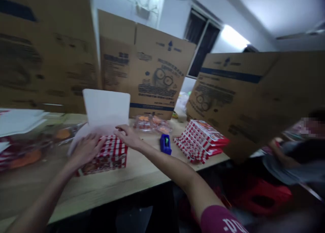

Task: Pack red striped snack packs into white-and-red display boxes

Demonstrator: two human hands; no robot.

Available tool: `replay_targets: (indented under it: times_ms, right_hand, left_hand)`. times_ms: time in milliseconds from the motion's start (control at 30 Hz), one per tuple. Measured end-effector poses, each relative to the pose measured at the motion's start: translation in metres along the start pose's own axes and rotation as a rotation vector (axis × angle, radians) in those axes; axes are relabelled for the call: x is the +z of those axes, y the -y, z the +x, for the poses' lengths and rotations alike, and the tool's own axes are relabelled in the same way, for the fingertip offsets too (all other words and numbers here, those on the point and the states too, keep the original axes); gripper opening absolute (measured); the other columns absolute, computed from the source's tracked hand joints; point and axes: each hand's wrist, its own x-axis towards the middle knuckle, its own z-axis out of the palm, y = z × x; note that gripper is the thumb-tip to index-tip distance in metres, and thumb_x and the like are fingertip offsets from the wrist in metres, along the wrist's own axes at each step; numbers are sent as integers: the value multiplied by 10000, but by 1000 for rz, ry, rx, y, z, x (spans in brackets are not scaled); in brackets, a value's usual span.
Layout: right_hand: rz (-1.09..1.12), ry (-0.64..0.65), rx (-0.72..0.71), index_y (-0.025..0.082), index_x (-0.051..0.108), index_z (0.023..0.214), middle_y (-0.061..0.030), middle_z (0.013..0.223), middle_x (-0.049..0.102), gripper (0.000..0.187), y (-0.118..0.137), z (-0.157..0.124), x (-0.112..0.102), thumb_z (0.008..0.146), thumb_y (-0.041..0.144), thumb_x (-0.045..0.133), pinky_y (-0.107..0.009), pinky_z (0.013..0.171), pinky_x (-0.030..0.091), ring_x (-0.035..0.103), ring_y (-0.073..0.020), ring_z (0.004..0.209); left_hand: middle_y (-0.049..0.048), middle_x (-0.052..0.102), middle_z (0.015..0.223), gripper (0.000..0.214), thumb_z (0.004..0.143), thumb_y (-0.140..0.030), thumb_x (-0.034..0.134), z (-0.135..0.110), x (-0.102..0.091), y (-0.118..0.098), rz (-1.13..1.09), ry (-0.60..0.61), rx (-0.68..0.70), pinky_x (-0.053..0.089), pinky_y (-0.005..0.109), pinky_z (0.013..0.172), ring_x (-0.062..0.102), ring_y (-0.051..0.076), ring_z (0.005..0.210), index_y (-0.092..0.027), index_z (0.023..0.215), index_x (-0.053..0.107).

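Note:
A red-and-white checked cardboard box stands on the wooden table with its white lid raised at the back. A thin whitish translucent sheet lies over the box's left part. My left hand rests on the sheet and the box's top, fingers stretched out. At the box's right rear corner, close to the lid, is my right hand, its fingers apart and nothing visible in them. What lies inside the box is hidden. Motion blurs the picture somewhat.
A blue tape dispenser and a stack of flat checked cartons stand to the right. Clear packs with orange contents sit behind. White-topped cartons lie at left. Large cardboard sheets wall the back; a person sits far right.

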Motion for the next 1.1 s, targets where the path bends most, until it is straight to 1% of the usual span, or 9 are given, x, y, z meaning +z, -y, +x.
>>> replay_targets:
  times_ms: [100,167,267,367,433,567,667,833,1100]
  right_hand:
    - [397,-241,63,224,625,1051,-41,1040,655,365,-3,-89,-50,818,505,632,-354,881,491,614,-203,980]
    - [468,-429,236,228,627,985,-24,957,640,356,-10,-157,-89,758,490,705,-361,865,500,614,-201,925]
    - [524,-859,543,239,582,954,-29,972,595,412,-31,-245,-152,705,530,737,-360,841,525,607,-207,920]
    - [703,-1100,900,239,514,1039,-104,1160,545,510,-54,-295,-207,725,607,676,-383,860,544,571,-259,1105]
    - [797,-1129,1060,230,420,1212,-166,1327,444,640,-67,-309,-233,765,649,606,-430,906,532,494,-292,1243]
    - [870,-1071,1136,197,182,1408,-231,1448,280,908,-92,-309,-262,761,707,564,-531,949,487,406,-345,1326]
    - [862,-1053,1189,217,229,1383,-201,1312,425,898,-109,-303,-272,732,721,586,-569,905,496,507,-338,1216]
    - [881,-928,1233,231,539,958,-24,767,566,519,-125,-299,-289,776,718,528,-515,814,533,610,-207,742]
    - [859,-875,1305,194,549,709,-19,600,590,398,-120,-292,-308,814,578,569,-406,699,555,603,-178,604]
  left_hand:
    - [163,653,1168,495,910,-429,248,14,5,1,102,-11,88,385,559,961,521,368,1166,-132,1097,598]
    - [166,636,1199,519,909,-449,244,24,-1,-20,106,-110,150,364,574,985,496,376,1195,-123,1139,575]
    - [186,622,1214,540,900,-499,303,48,-12,-85,-128,-140,305,359,522,1023,514,347,1191,-108,1143,585]
    - [109,634,1229,472,865,-544,420,83,-6,-175,-663,71,383,349,457,1056,534,290,1177,-187,1098,622]
    - [91,643,1228,423,802,-531,557,106,9,-238,-1141,406,220,298,427,1099,503,289,1223,-192,1035,656]
    - [121,592,1310,545,831,-599,485,143,55,-343,-1363,523,126,364,431,1053,497,289,1250,-176,1151,611]
    - [124,616,1279,613,798,-683,483,161,85,-392,-1503,582,106,416,446,1008,524,296,1226,-208,1161,616]
    - [107,706,1099,661,758,-744,485,179,114,-420,-1696,684,96,472,437,952,628,286,1070,-205,1098,657]
    - [58,731,969,542,709,-665,634,178,118,-429,-1856,627,25,448,350,969,634,235,1022,-203,988,682]
